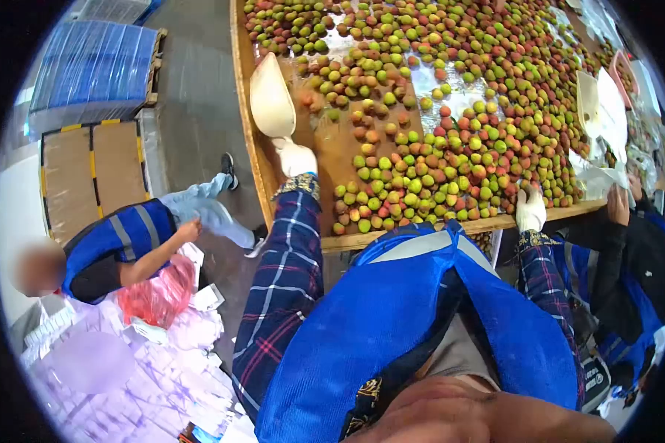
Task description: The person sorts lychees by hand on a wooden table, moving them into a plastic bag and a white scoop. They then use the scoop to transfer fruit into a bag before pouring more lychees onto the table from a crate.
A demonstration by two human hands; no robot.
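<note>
While the left hand (297, 157) is closed tight around the handle of a white scoop (271, 96), the scoop looks empty and hangs over the left side of the worktop (331, 151). The right hand (530, 209) rests on the red and green fruit (421, 177) by the near edge. I cannot tell if it grips one. Nearly all the fruit lies spread out, so I think most is left to do.

Both arms reach forward in blue checked sleeves. The left hand (297, 159) wears a white glove and is stretched far out, fingers curled tight in a grip. The right hand (530, 210), gloved too, is closer in, back up.
</note>
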